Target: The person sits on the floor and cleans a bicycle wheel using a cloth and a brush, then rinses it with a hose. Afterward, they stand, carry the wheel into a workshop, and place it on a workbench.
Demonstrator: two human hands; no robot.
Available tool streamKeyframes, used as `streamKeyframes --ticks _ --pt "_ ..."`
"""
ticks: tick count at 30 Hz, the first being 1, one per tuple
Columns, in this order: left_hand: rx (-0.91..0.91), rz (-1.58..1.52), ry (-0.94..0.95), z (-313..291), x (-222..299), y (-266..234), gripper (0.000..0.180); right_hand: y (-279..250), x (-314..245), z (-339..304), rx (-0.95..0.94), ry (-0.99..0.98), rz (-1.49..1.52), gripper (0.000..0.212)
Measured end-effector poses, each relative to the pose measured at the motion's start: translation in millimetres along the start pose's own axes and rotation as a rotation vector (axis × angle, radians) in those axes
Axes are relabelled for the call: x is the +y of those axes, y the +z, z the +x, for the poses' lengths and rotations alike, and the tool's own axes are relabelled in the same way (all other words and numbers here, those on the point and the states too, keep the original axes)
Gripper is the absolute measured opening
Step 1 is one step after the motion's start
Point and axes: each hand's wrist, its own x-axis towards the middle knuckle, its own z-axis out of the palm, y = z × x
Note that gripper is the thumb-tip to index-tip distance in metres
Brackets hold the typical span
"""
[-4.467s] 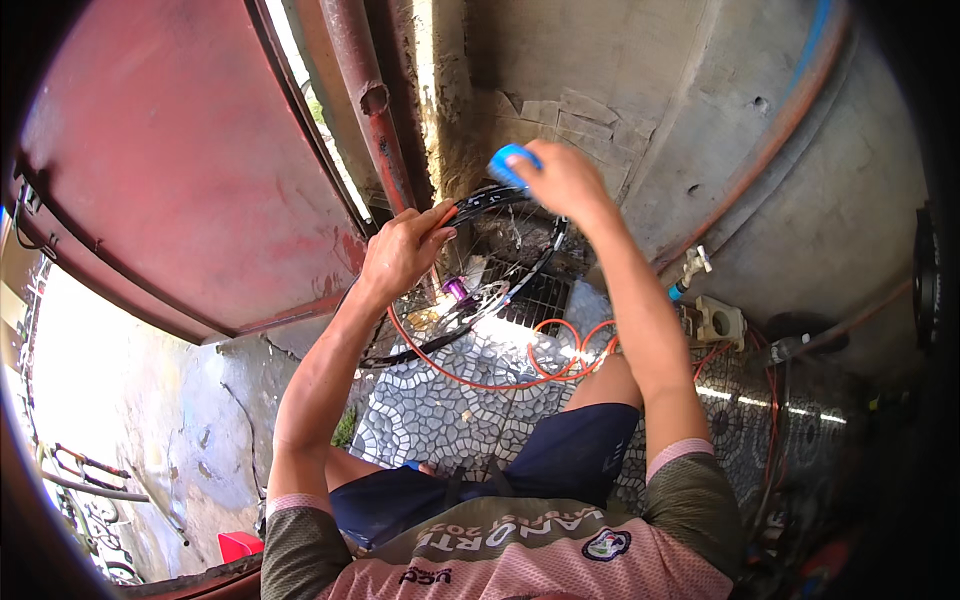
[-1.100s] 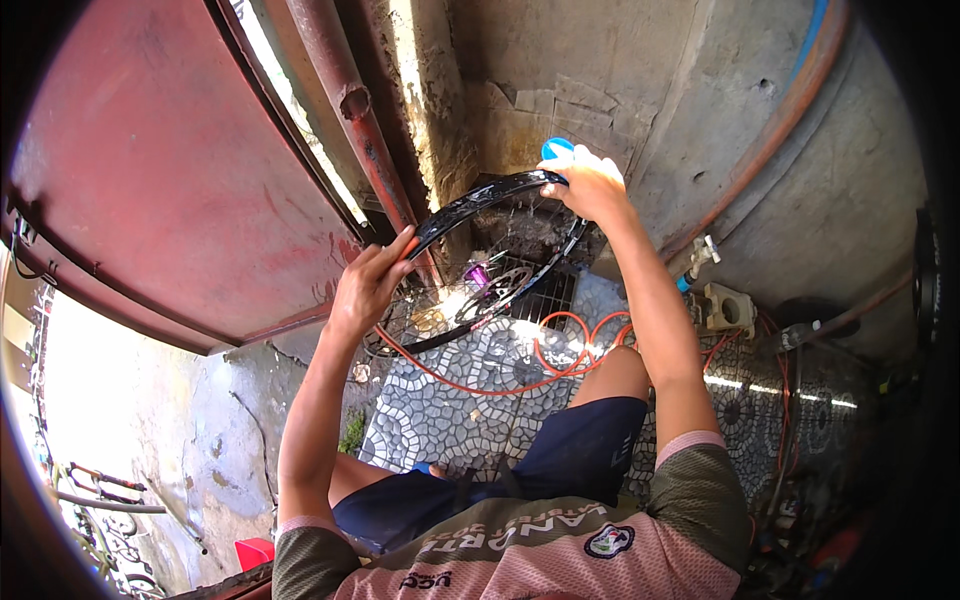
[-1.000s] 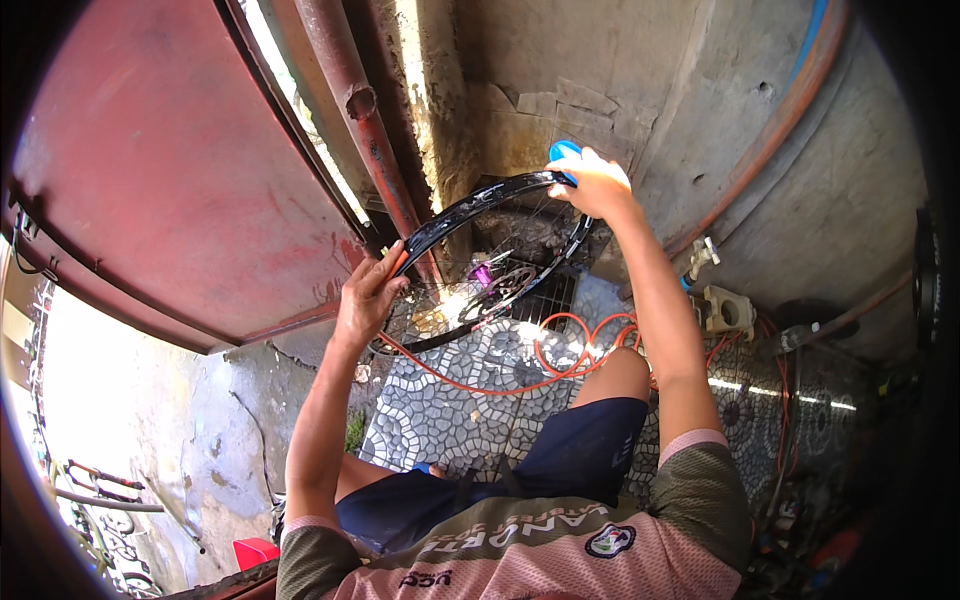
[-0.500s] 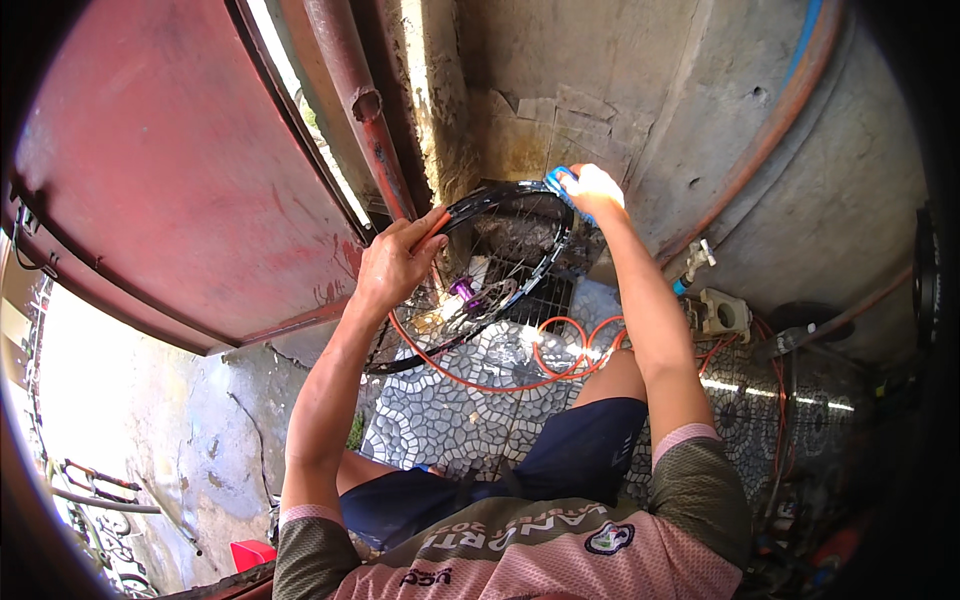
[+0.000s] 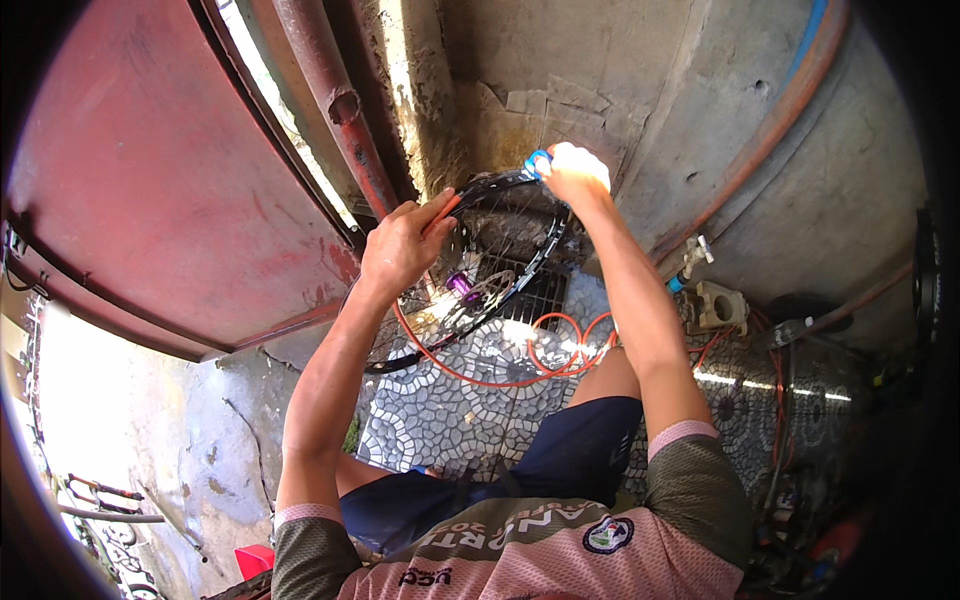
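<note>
A black bicycle wheel [image 5: 548, 262] with thin spokes and a purple hub [image 5: 461, 287] stands tilted in front of me. My left hand [image 5: 396, 250] is closed at its upper left side, with the end of an orange hose [image 5: 452, 378] under the fingers, against the rim. At the top of the rim, my right hand [image 5: 577, 174] grips a blue scrub brush [image 5: 536, 163] and presses it to the black surface. Bright sunlight washes out part of that hand. What the left palm covers is hidden.
Below the wheel lie a dark drain grate [image 5: 540, 296] and a pebble-patterned tiled floor [image 5: 430, 430]. A red metal panel [image 5: 170, 190] stands on the left, beside a rusty pipe [image 5: 345, 110]. A tap [image 5: 697, 252] and a beige block [image 5: 718, 306] are at the right wall.
My right hand has slid the brush leftward and slightly up along the top of the rim. My left hand keeps its hold on the hose at the rim.
</note>
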Motion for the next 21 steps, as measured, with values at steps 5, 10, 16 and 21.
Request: streamKeyframes --ticks 5,10,16,21 --pt "0.019 0.051 0.033 14 5 5 0.046 -17 -76 -34 -0.021 -0.182 0.011 0.031" --pt "0.038 -0.010 0.100 9 -5 8 0.046 5 17 16 0.002 0.010 -0.035 0.037" --pt "0.002 0.057 0.065 17 -11 1 0.046 5 -56 -23 0.085 -0.359 0.050 0.030" --pt "0.015 -0.004 0.103 12 -24 -5 0.045 28 56 30 0.003 -0.611 0.247 0.026"
